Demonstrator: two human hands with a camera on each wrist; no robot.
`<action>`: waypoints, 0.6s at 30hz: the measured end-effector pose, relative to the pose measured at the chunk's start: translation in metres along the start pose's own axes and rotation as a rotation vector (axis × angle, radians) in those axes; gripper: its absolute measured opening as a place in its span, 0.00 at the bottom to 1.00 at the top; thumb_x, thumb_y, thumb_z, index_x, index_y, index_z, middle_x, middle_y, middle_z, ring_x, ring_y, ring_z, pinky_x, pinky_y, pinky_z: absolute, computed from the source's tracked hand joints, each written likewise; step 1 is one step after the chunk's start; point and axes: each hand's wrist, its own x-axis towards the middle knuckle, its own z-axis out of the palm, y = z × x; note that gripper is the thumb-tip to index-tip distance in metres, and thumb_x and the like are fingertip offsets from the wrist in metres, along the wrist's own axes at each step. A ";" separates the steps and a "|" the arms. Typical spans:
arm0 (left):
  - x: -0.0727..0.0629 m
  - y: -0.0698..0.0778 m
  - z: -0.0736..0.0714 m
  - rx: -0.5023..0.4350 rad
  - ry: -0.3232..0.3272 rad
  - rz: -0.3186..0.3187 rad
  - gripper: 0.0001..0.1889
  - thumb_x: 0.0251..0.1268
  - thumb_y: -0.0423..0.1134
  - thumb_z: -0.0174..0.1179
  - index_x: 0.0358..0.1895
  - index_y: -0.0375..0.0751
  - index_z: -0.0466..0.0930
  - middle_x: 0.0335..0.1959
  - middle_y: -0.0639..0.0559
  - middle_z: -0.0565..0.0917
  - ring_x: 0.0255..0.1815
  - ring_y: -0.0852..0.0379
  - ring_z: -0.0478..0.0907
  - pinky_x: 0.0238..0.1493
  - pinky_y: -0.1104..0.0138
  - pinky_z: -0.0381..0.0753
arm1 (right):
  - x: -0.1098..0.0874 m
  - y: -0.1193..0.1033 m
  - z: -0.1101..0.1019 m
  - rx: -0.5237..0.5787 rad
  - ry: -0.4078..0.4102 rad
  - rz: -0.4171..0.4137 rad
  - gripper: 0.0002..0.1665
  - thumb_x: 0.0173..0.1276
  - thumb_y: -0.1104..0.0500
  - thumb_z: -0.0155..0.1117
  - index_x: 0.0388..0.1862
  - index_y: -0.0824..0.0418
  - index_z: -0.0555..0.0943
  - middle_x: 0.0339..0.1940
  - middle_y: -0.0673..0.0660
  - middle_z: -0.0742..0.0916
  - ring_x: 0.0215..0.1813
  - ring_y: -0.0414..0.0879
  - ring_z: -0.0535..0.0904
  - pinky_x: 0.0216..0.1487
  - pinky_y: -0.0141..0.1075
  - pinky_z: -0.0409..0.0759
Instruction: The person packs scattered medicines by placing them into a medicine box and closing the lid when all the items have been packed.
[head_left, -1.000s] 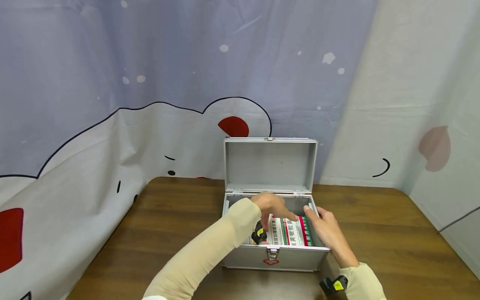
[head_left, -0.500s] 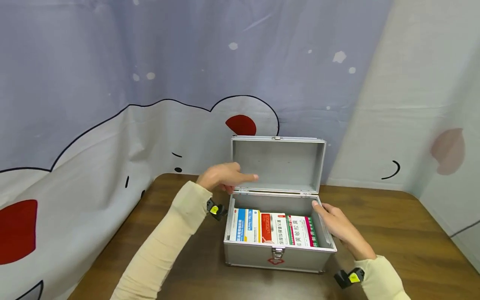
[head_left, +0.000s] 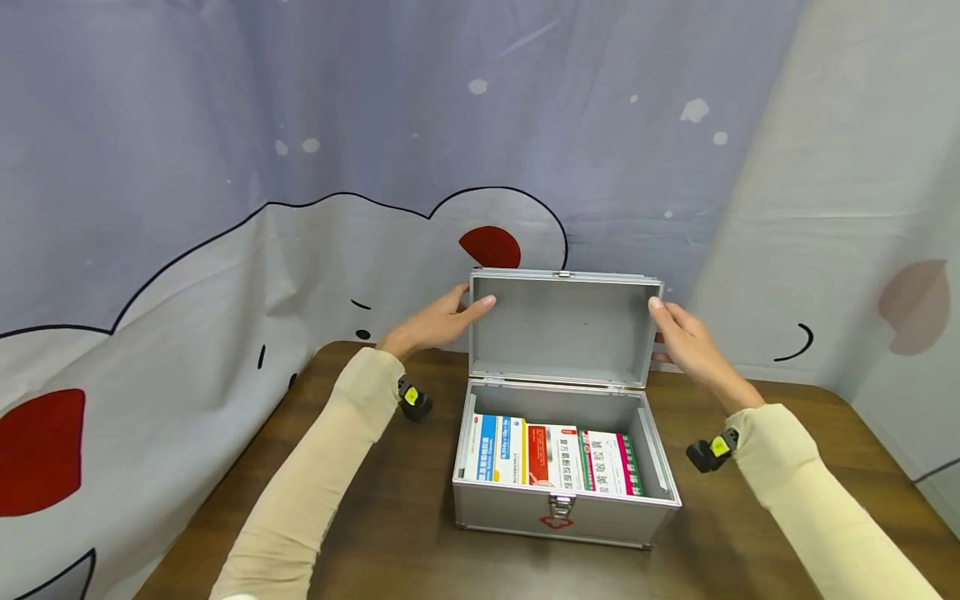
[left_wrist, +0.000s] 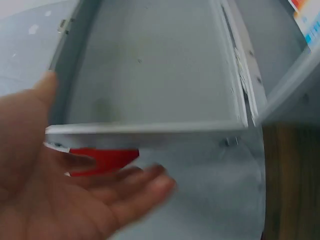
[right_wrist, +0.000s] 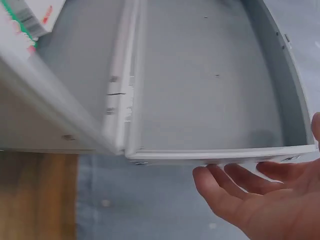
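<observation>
A silver metal first-aid box [head_left: 517, 510] stands on the wooden table with its lid [head_left: 562, 325] raised upright. Inside it stand medicine boxes: a white and blue one [head_left: 497, 450], a white and red one [head_left: 553, 457] and a white, green and magenta one [head_left: 611, 462]. At the lid's left side is my left hand [head_left: 435, 321], thumb in front of the edge and fingers spread behind, apart from the side wall in the left wrist view. My right hand [head_left: 693, 354] is at the lid's right side; its extended fingertips [right_wrist: 210, 175] touch the outer wall in the right wrist view.
The wooden table [head_left: 390, 517] extends to both sides of the box. Close behind the table hangs a printed curtain [head_left: 360, 150]. A latch [head_left: 561, 504] sits on the box's front wall.
My left hand came out of the box and moved to the lid's left side. The right hand rose from the box's right rim to the lid's right edge. The lid stays up.
</observation>
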 end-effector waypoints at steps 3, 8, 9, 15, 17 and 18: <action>0.002 0.005 0.003 -0.093 0.059 0.049 0.48 0.58 0.71 0.41 0.73 0.45 0.36 0.71 0.44 0.54 0.64 0.46 0.63 0.58 0.53 0.69 | 0.003 -0.010 0.000 -0.025 0.014 -0.006 0.47 0.69 0.33 0.30 0.73 0.65 0.45 0.71 0.69 0.55 0.63 0.68 0.60 0.54 0.55 0.69; -0.002 0.008 0.004 -0.093 0.155 0.082 0.48 0.58 0.71 0.40 0.73 0.46 0.38 0.72 0.46 0.52 0.69 0.48 0.56 0.62 0.53 0.63 | 0.001 -0.022 0.004 -0.080 0.044 -0.046 0.46 0.68 0.32 0.33 0.70 0.66 0.54 0.56 0.71 0.67 0.56 0.64 0.68 0.49 0.53 0.75; -0.003 0.008 0.005 -0.101 0.168 0.093 0.47 0.59 0.70 0.40 0.73 0.45 0.39 0.71 0.45 0.53 0.68 0.47 0.57 0.60 0.53 0.65 | 0.000 -0.023 0.005 -0.089 0.054 -0.062 0.45 0.68 0.33 0.33 0.68 0.67 0.56 0.52 0.71 0.69 0.54 0.64 0.69 0.46 0.51 0.77; -0.018 0.003 0.012 -0.193 0.250 0.170 0.38 0.65 0.64 0.39 0.71 0.43 0.48 0.66 0.44 0.62 0.62 0.48 0.64 0.47 0.55 0.77 | -0.006 -0.026 0.007 -0.025 0.154 -0.120 0.41 0.71 0.37 0.34 0.57 0.74 0.66 0.45 0.69 0.72 0.45 0.58 0.73 0.37 0.38 0.81; -0.026 0.001 0.016 -0.213 0.286 0.190 0.35 0.66 0.63 0.38 0.69 0.45 0.52 0.64 0.45 0.65 0.61 0.49 0.66 0.45 0.56 0.78 | -0.010 -0.026 0.005 0.012 0.160 -0.131 0.40 0.71 0.38 0.34 0.57 0.75 0.67 0.48 0.71 0.73 0.45 0.56 0.76 0.37 0.39 0.81; -0.030 0.001 0.018 -0.224 0.301 0.199 0.34 0.67 0.63 0.38 0.68 0.45 0.54 0.63 0.46 0.66 0.60 0.50 0.67 0.45 0.56 0.78 | -0.013 -0.026 0.005 0.020 0.160 -0.138 0.40 0.71 0.39 0.34 0.58 0.74 0.67 0.50 0.71 0.73 0.45 0.53 0.78 0.37 0.39 0.80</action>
